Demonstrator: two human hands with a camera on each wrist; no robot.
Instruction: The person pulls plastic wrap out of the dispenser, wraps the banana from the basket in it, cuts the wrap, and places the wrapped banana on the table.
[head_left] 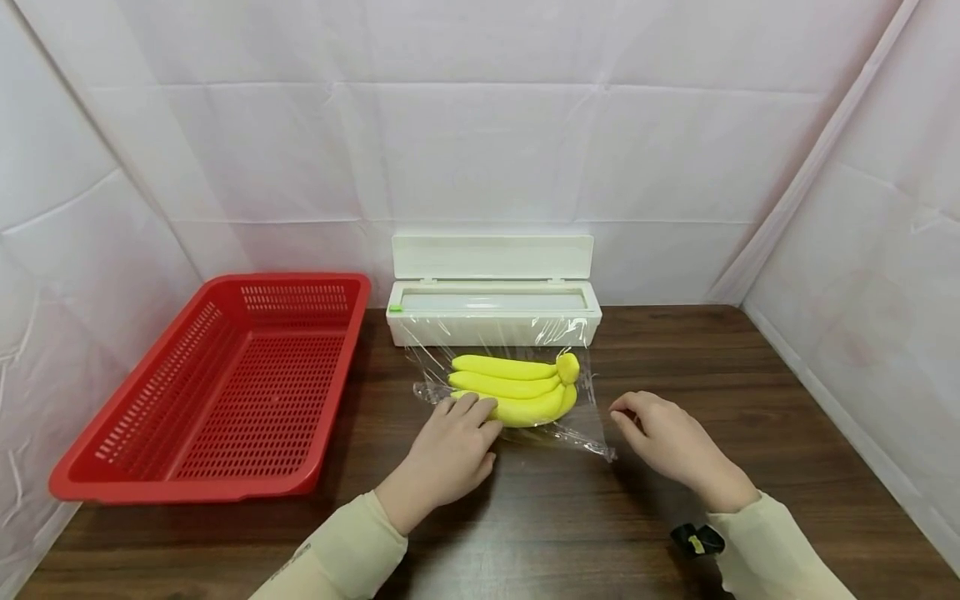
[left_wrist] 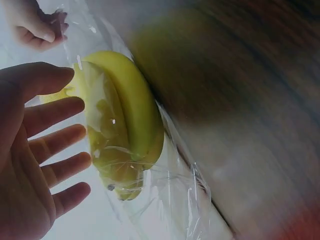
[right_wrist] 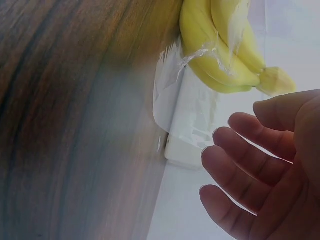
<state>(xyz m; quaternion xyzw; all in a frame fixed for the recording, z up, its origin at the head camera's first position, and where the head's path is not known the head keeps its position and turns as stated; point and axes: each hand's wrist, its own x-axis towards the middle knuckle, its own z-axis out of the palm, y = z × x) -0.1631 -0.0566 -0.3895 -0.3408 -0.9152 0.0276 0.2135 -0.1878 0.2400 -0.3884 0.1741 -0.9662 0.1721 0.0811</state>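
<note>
A bunch of yellow bananas lies on clear plastic wrap, stem to the right. The wrap stretches to the front of a white wrap dispenser, whose lid stands raised. At the bunch's lower left is my left hand; in the left wrist view its fingers are spread and hold nothing. Whether they touch the bananas I cannot tell. My right hand is just right of the wrap's corner, with loosely bent fingers around nothing. Some wrap also shows over the bananas in both wrist views.
A red slotted basket stands on the left of the dark wooden table. White cloth hangs behind and at both sides. A small black object is by the right sleeve.
</note>
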